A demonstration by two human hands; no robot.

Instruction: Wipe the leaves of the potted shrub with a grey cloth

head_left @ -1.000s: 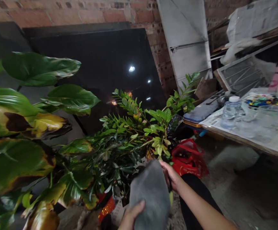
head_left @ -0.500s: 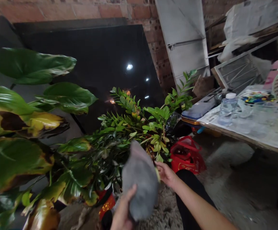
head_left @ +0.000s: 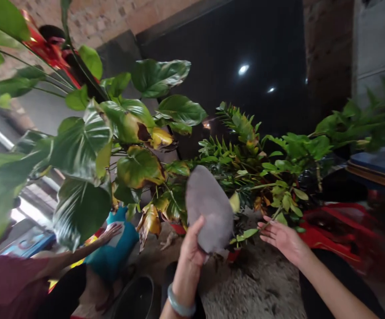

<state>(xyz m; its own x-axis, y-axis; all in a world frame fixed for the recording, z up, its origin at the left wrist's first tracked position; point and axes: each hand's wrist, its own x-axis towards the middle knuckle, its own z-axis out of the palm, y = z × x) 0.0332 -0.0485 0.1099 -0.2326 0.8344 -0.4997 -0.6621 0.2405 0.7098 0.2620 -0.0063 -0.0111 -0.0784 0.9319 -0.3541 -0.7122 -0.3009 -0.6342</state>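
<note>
My left hand (head_left: 192, 248) is closed on a grey cloth (head_left: 208, 208), held up in front of the plants, thumb pressed on its near side. My right hand (head_left: 280, 237) is open, palm up with fingers spread, just under the small-leaved green plant (head_left: 262, 164) and touching a thin stem with yellowing leaflets. To the left stands a large-leaved plant (head_left: 112, 133) with several yellow-brown damaged leaves. A pale bangle sits on my left wrist.
Another person in a dark red sleeve (head_left: 9, 279) crouches at lower left, a hand (head_left: 110, 231) on a teal pot (head_left: 121, 239). A red bag (head_left: 341, 235) lies right. A dark glossy panel (head_left: 245, 53) leans on the brick wall behind. Rough concrete floor (head_left: 258, 288) lies below.
The view swung left, bringing the other person and teal pot into sight. My left hand raised the cloth. My right hand let go of the cloth's edge and opened under the plant.
</note>
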